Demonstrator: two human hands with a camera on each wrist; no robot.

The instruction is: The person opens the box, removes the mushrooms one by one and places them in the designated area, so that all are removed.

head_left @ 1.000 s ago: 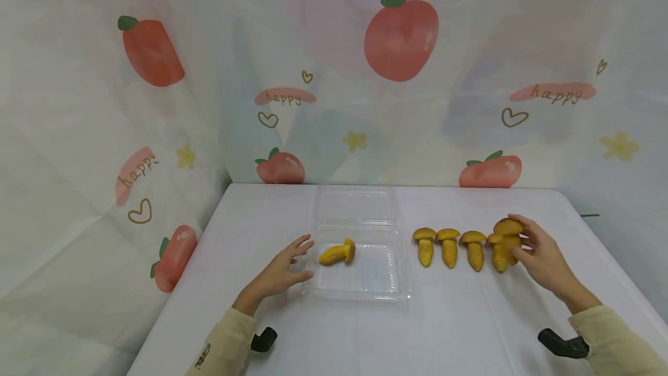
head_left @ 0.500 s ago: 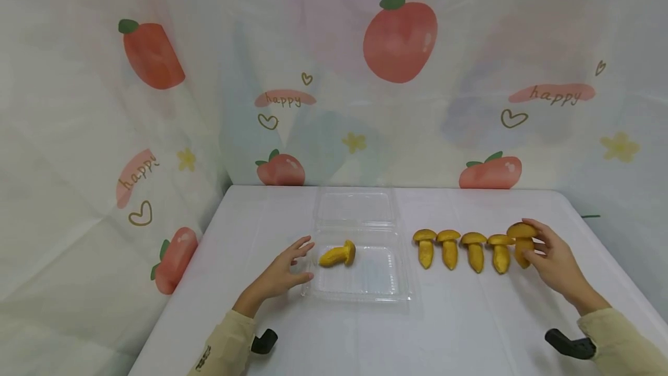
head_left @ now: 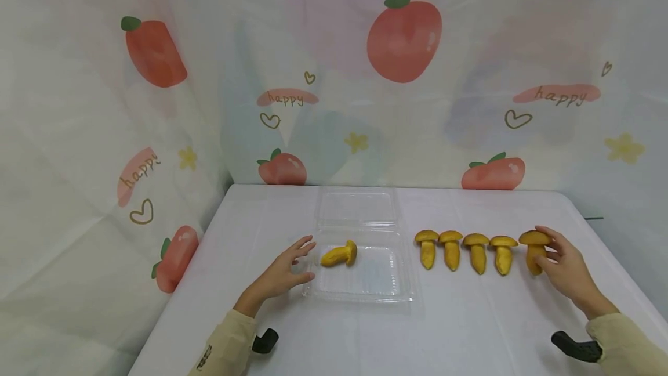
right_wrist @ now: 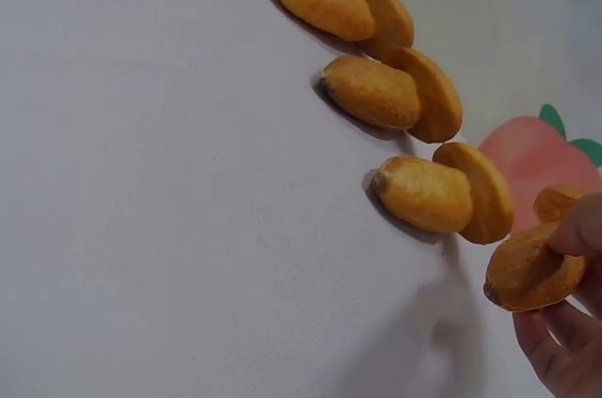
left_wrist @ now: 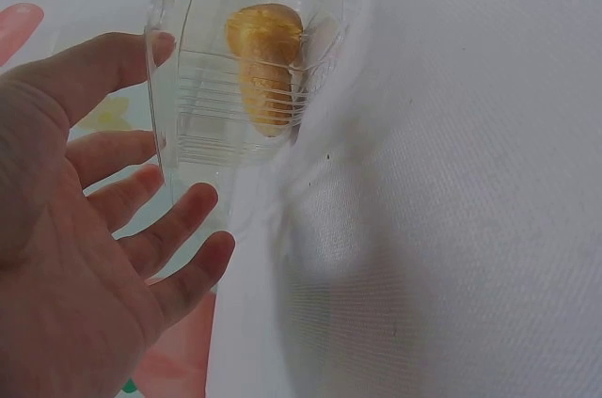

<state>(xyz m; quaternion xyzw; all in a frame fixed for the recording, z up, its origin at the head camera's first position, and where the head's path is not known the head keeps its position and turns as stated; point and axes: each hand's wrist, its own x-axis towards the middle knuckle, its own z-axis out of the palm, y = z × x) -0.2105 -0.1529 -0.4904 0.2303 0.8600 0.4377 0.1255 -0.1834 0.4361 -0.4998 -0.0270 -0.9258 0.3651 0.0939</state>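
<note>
You have a clear plastic box (head_left: 384, 271) on the white table (head_left: 334, 335), with its see-through lid (head_left: 357, 208) open and laid back on the far side. One yellow toy mushroom (head_left: 339, 254) lies on its side in the box, near the left wall — its stem points left and its brown-gold cap points right. Your left hand (head_left: 282, 274) is wide, with the thumb and fingers spread at the box's left edge; you can't tell for sure if it touches the plastic.

To the right of the box, four more mushrooms (head_left: 477, 255) lie in a row on the table, caps away from you and stems toward you, with small gaps between them. Your right hand (head_left: 569, 271) is narrow — it pinches a fifth mushroom (head_left: 533, 251) by the stem, just beside the row's right end, cap also away from you. You can't tell if that one touches the table.
</note>
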